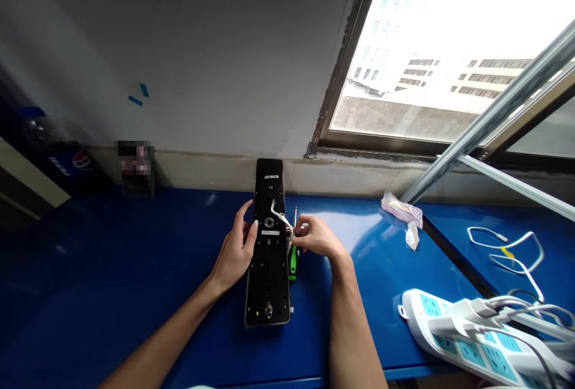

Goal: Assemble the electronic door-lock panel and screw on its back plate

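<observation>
A long black metal panel [268,269] with small screws, white labels and a round fitting at its near end lies lengthwise on the table. My left hand [236,251] grips its left edge, thumb on top and fingers along the side. At the right edge, my right hand [317,238] is closed in a pinch on a white cable [282,217], which runs out of an opening in the panel; the fingertips are partly hidden. Right beside the panel, under my right fingers, lies a screwdriver [293,262] with a green and black handle, its shaft pointing to the wall.
On the blue table [112,281], a white power strip [467,335] with plugs and cords sits front right. Behind it lie a looped white cable [512,254], a metal frame [449,161] and a pink packet [402,209]. A Pepsi bottle [67,158] stands far left.
</observation>
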`<state>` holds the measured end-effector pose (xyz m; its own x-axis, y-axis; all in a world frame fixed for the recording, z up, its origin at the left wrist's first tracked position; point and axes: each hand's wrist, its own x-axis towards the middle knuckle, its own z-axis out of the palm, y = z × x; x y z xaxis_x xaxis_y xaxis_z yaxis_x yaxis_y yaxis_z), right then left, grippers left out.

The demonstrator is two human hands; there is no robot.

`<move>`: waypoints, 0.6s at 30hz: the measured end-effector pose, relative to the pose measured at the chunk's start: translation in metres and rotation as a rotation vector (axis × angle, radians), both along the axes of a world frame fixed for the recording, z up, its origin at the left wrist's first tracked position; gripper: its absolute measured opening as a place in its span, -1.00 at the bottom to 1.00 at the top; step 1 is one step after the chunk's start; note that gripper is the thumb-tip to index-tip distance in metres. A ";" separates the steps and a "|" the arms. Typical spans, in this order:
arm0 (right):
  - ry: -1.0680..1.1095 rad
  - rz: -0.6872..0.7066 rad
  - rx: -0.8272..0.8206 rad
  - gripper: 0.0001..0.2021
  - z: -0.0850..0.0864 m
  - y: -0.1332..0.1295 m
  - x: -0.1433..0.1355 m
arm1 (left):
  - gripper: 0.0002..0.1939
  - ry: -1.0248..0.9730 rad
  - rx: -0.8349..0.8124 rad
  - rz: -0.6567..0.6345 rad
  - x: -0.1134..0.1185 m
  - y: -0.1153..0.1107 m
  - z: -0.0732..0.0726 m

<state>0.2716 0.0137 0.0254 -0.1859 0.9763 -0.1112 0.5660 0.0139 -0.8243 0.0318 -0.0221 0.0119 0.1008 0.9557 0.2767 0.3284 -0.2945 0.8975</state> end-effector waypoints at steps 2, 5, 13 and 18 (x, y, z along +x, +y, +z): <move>0.004 0.016 -0.048 -0.84 0.001 -0.002 0.004 | -0.38 0.001 0.008 0.001 0.000 0.001 -0.001; -0.001 -0.010 -0.044 -0.85 0.002 -0.002 0.009 | -0.36 -0.001 0.002 -0.016 0.000 0.003 -0.001; 0.040 -0.085 0.039 -0.76 0.002 -0.004 0.014 | -0.37 0.126 0.033 -0.006 -0.009 0.009 0.005; 0.115 -0.253 0.283 -0.62 0.001 0.002 0.011 | -0.55 0.146 0.193 0.136 -0.015 0.011 0.008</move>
<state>0.2830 0.0156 0.0261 0.0692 0.9818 0.1768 0.4851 0.1217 -0.8659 0.0170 -0.0114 0.0198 0.0273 0.8941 0.4471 0.4989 -0.3997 0.7690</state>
